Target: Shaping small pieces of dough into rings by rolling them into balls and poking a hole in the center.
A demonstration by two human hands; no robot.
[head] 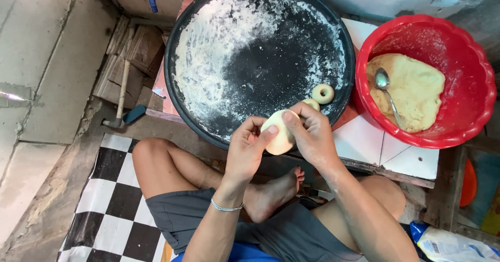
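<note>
Both hands are working one piece of pale dough (280, 132) just above the near rim of the big black tray (208, 12): the left hand (245, 150) is pinching its left edge between thumb and curled fingers, and the right hand (312, 137) is closing over its right side, thumb pressing on the face of the flattened disc. Neither hand is spread open; both are gripping the same piece, held in the air and not resting on anything.

On the tray, dusted unevenly with white flour, one finished dough ring (323, 93) is lying near the right edge, and a second small shaped piece (311, 103) is sitting just beside it, partly hidden behind the right fingers (its form is hard to tell). So, by my reading, the shaping is only just getting going: most of the tray is holding nothing but flour, and the red bowl (469, 48) at the right is keeping a large mass of batter-like dough (416, 87) with a metal spoon (385, 85) lying in it.
</note>
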